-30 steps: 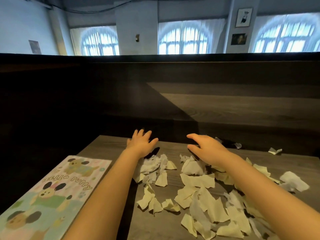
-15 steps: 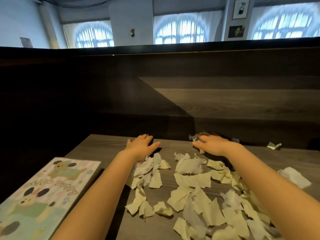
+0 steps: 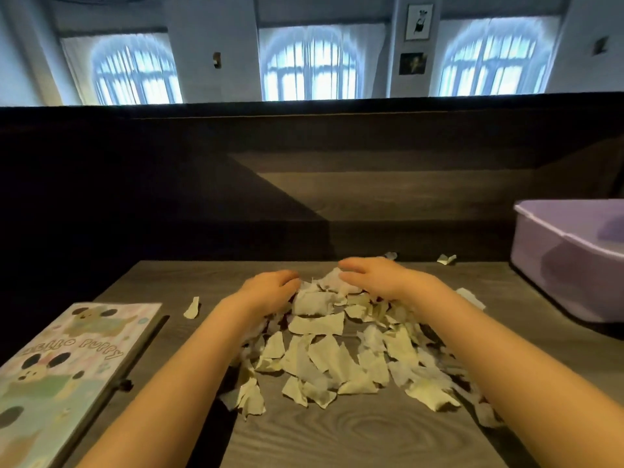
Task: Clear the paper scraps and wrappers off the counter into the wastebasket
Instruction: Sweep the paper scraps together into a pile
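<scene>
A heap of torn pale paper scraps [image 3: 324, 352] lies on the dark wooden counter [image 3: 337, 434] between my forearms. My left hand [image 3: 270, 288] is cupped palm down on the heap's far left edge, fingers curled against the scraps. My right hand [image 3: 374, 276] is cupped the same way on the far right edge, fingers pointing left over a scrap. Neither hand has lifted anything. A lilac plastic wastebasket [image 3: 553, 265] stands on the counter at the right. Loose scraps lie apart: one to the left [image 3: 191, 308], one near the back wall [image 3: 446, 259].
A pastel puppy-print book [image 3: 67, 363] lies at the counter's left front. A dark wooden back wall [image 3: 304, 197] rises right behind the scraps. Another scrap [image 3: 471, 298] lies beyond my right forearm.
Both hands have drawn inward and toward me, pushing the scattered scraps into a tighter heap. The view has shifted right, bringing the lilac wastebasket into sight.
</scene>
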Tool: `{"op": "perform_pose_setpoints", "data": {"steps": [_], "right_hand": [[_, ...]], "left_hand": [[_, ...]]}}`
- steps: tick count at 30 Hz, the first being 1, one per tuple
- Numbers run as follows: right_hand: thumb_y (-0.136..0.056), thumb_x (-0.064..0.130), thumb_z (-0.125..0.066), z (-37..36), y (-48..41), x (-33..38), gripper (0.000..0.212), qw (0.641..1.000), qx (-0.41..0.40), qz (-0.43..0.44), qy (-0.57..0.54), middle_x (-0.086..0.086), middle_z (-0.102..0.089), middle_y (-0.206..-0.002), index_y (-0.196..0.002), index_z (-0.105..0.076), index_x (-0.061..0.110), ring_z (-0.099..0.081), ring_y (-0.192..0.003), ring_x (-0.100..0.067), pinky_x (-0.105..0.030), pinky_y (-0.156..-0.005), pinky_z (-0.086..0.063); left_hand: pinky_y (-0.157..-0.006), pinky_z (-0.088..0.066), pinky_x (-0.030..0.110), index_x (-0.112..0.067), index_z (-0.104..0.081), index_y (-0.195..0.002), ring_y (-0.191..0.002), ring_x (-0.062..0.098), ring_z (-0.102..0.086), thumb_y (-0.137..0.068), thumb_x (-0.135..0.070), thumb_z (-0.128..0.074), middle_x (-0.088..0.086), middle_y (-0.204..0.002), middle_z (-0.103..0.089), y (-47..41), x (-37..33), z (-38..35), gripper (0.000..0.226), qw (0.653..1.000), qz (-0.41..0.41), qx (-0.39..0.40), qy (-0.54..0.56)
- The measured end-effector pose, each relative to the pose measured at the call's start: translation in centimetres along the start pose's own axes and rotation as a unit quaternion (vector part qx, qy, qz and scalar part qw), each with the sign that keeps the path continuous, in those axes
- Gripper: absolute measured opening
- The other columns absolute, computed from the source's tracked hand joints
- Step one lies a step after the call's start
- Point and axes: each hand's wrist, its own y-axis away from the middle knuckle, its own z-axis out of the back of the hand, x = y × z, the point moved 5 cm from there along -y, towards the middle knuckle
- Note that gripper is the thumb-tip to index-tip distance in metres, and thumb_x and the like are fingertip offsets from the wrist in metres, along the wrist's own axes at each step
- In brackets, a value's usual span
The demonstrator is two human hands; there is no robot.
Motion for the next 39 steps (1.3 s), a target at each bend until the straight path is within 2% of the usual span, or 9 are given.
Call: {"op": "perform_pose_setpoints", "data": {"steps": [4,7,10,15,19,24,27,33,39], "right_hand": [[-0.097,0.045,-0.042,3.2,1.9,-4.1,0.048,0.988,-0.149,-0.038,-0.025,-0.002,-0.047,-0.142,-0.142,-0.038,0.030,-0.051,-0.121,-0.023,-0.035,-0.096,-0.045],[-0.097,0.040,-0.045,4.5,3.3,-8.3,0.050,0.978,-0.190,-0.085,-0.023,-0.002,-0.041,-0.147,-0.144,-0.036,0.026,-0.045,-0.129,-0.022,-0.035,-0.100,-0.041],[-0.097,0.037,-0.047,4.9,4.0,-12.1,0.056,0.978,-0.175,-0.111,-0.005,-0.003,-0.026,-0.156,-0.147,-0.030,0.021,-0.028,-0.142,-0.022,-0.035,-0.113,-0.027],[-0.100,0.038,-0.039,4.7,4.0,-15.6,0.051,0.982,-0.149,-0.119,0.012,0.000,-0.017,-0.159,-0.148,-0.028,0.024,-0.012,-0.147,-0.018,-0.036,-0.117,-0.015],[-0.101,0.036,-0.033,4.6,4.0,-16.3,0.045,0.984,-0.141,-0.104,0.013,0.002,-0.025,-0.156,-0.145,-0.034,0.026,-0.020,-0.145,-0.017,-0.040,-0.119,-0.013],[-0.098,0.040,-0.040,4.2,4.6,-16.4,0.040,0.979,-0.134,-0.096,-0.121,0.002,-0.044,-0.145,-0.137,-0.045,0.034,-0.042,-0.131,-0.020,-0.039,-0.108,-0.035],[-0.098,0.038,-0.042,3.5,5.8,-14.8,0.040,0.975,-0.114,-0.070,-0.175,0.003,-0.044,-0.145,-0.137,-0.044,0.033,-0.043,-0.130,-0.019,-0.032,-0.103,-0.037],[-0.100,0.033,-0.038,1.3,8.7,-10.8,0.040,0.972,-0.096,-0.021,-0.215,0.004,-0.041,-0.147,-0.140,-0.042,0.031,-0.037,-0.135,-0.015,-0.032,-0.110,-0.029],[-0.100,0.029,-0.041,1.3,12.3,-8.0,0.043,0.955,-0.197,-0.026,-0.219,-0.001,-0.043,-0.146,-0.142,-0.038,0.024,-0.042,-0.131,-0.020,-0.033,-0.102,-0.038]], "left_hand": [[-0.118,-0.013,0.050,-0.027,-0.026,-0.148,-0.147,0.021,-0.007,-0.099,-0.044,-0.030,-0.001,-0.159,-0.015,-1.3,-4.5,-0.3,0.052,0.998,-0.031,-0.029,-0.054],[-0.119,-0.013,0.049,-0.025,-0.023,-0.149,-0.147,0.018,-0.005,-0.099,-0.043,-0.032,-0.002,-0.159,-0.014,-2.4,-8.7,-1.0,0.054,0.995,-0.080,-0.018,-0.050],[-0.119,-0.017,0.045,-0.023,-0.022,-0.149,-0.147,0.018,-0.008,-0.099,-0.042,-0.035,-0.001,-0.159,-0.014,-4.2,-12.2,-2.5,0.055,0.993,-0.107,0.015,-0.050],[-0.117,-0.019,0.046,-0.026,-0.021,-0.149,-0.146,0.022,-0.012,-0.099,-0.044,-0.033,0.000,-0.159,-0.013,-7.6,-16.5,-5.2,0.055,0.990,-0.107,0.042,-0.086],[-0.118,-0.014,0.046,-0.025,-0.019,-0.150,-0.146,0.022,-0.012,-0.099,-0.049,-0.026,0.000,-0.159,-0.012,-9.1,-17.6,-6.5,0.056,0.989,-0.077,0.076,-0.100],[-0.117,-0.019,0.044,-0.025,-0.027,-0.148,-0.144,0.022,-0.020,-0.097,-0.053,-0.023,-0.001,-0.158,-0.018,-8.1,-17.6,-7.2,0.058,0.987,-0.085,0.089,-0.106],[-0.113,-0.029,0.045,-0.023,-0.034,-0.144,-0.137,0.024,-0.035,-0.097,-0.052,-0.027,0.004,-0.151,-0.036,-6.2,-17.0,-6.8,0.056,0.989,-0.088,0.076,-0.088],[-0.115,-0.026,0.040,-0.023,-0.029,-0.147,-0.139,0.022,-0.032,-0.099,-0.047,-0.029,0.002,-0.153,-0.033,-1.3,-15.6,-5.5,0.054,0.995,-0.091,0.032,-0.022],[-0.105,-0.035,0.033,-0.016,-0.044,-0.139,-0.131,0.020,-0.042,-0.100,-0.035,-0.035,0.004,-0.143,-0.046,4.6,-14.5,-2.7,0.043,0.988,-0.096,-0.092,0.079]]}}
